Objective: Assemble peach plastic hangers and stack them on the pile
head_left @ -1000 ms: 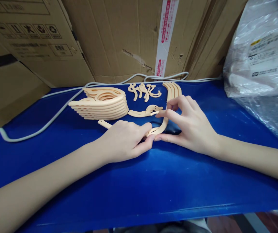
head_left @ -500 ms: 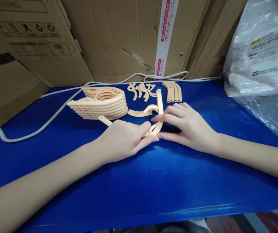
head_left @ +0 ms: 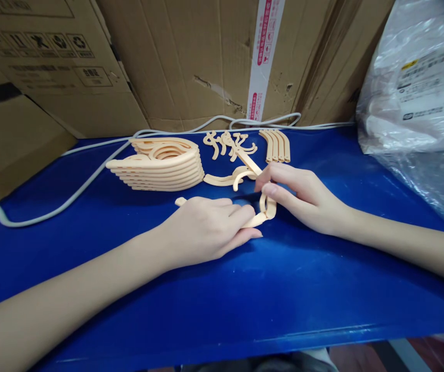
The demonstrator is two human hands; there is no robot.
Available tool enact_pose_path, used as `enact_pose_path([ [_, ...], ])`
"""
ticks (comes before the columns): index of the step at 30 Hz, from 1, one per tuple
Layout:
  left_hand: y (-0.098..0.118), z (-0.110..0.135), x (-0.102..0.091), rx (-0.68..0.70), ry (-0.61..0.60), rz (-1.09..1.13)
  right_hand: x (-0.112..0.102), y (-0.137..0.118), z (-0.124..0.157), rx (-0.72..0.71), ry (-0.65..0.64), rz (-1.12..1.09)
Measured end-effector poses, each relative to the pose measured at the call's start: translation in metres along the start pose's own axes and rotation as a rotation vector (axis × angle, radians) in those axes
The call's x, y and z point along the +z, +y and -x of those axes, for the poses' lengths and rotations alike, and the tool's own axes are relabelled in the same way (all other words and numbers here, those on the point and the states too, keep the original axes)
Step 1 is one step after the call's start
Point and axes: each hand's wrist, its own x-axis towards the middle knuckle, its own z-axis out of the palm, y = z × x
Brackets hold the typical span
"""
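Note:
Between both hands is a beige plastic folding hanger [head_left: 248, 161], its two arms joined near a curved hook. My left hand [head_left: 210, 227] is closed around one arm, whose end sticks out beyond the knuckles. My right hand [head_left: 303, 199] pinches the other arm close to the joint, with that arm pointing up and away to the left. Just behind lie loose curved hanger pieces [head_left: 220, 180], partly covered by the held hook. A neat stack of hangers [head_left: 160, 173] is at the left. Loose hooks [head_left: 227, 140] and a row of hanger arms [head_left: 276, 147] lie farther back.
A blue table [head_left: 222, 299] carries everything. Cardboard boxes [head_left: 191, 51] wall off the back and left. A white cable [head_left: 70, 199] loops along the rear and left side. A clear plastic bag with labels [head_left: 419, 93] stands at the back right.
The hanger's right arm has swung from nearly upright to tilted left, and its joint has shifted slightly right. My right hand has changed its grip, thumb now over the arm. My left hand moved slightly right.

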Motion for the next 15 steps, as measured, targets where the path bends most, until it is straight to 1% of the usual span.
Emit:
enact_pose_path([
  [4, -0.0009, 0.0013, 0.0004, 0.027, -0.025, 0.016, -0.0002, 0.0015, -0.0009, 0.068, -0.020, -0.046],
  [7, -0.0006, 0.0020, 0.0006, 0.040, -0.046, 0.025, 0.0002, 0.0019, -0.0005, 0.060, -0.035, -0.044],
  [10, 0.0002, 0.0020, 0.0017, 0.039, -0.062, 0.026, 0.0012, 0.0027, -0.0006, 0.057, -0.021, -0.003],
  [15, 0.0003, 0.0020, 0.0023, 0.032, -0.042, 0.011, 0.0038, 0.0042, 0.0007, 0.033, 0.013, 0.078],
])
